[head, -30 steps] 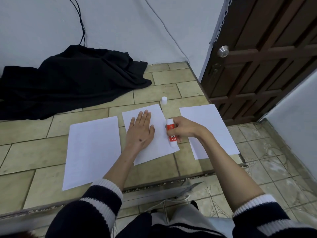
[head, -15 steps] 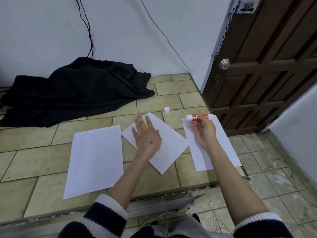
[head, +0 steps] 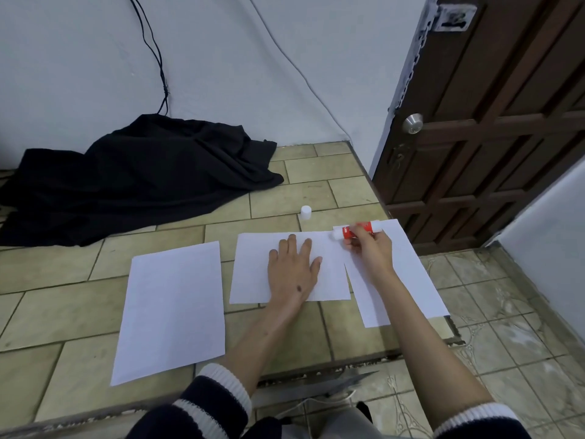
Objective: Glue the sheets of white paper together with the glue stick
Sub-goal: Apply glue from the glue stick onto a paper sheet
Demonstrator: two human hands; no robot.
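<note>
Hands both in view over a tiled ledge point(head: 79, 312). Left hand point(head: 292, 274) lies flat, fingers spread, palm down on the middle sheet of white paper point(head: 253, 267), pinning it and gripping nothing. Right hand point(head: 370, 251) is closed around the red-labelled white glue stick point(head: 357, 231), held roughly level with its uncapped tip at the far corner where the middle sheet meets the right sheet of white paper point(head: 408, 264). Middle sheet appears to overlap the right sheet's left edge; third white sheet point(head: 174, 305) lies apart to the left, untouched. Small white cap point(head: 305, 212) stands just beyond the sheets.

Judgement: paper is light, limp and slides easily on tile, so a flat palm hold near the glued edge suits it. Glue stick is rigid; grasp mid-barrel.
</note>
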